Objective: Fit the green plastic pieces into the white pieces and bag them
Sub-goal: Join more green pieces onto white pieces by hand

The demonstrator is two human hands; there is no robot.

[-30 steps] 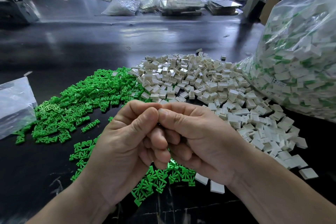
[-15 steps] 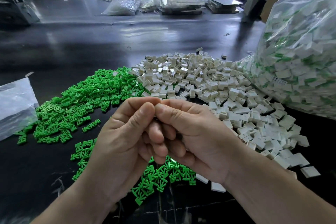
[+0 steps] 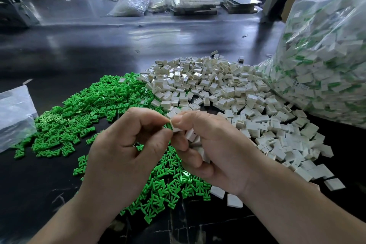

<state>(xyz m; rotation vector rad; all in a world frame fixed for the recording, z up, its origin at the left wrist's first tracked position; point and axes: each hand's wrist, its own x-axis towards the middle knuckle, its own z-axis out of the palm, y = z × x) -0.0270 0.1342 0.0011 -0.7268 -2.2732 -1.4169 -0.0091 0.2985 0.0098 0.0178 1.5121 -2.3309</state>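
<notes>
Left hand (image 3: 122, 150) is pinching a green piece (image 3: 168, 125) into the white piece (image 3: 175, 128) pinched by the right hand (image 3: 213, 148), which also cups spare white pieces (image 3: 193, 136).

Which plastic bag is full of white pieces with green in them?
The big clear bag at the right edge. It bulges with white-and-green pieces; the small bag at the left edge lies nearly flat, and the far bag shows no green.

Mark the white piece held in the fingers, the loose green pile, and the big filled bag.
held white piece (image 3: 176, 129): head view, its white side face.
green pile (image 3: 93, 109): head view, middle of the heap.
filled bag (image 3: 326, 69): head view, clear wall over packed pieces.
</notes>
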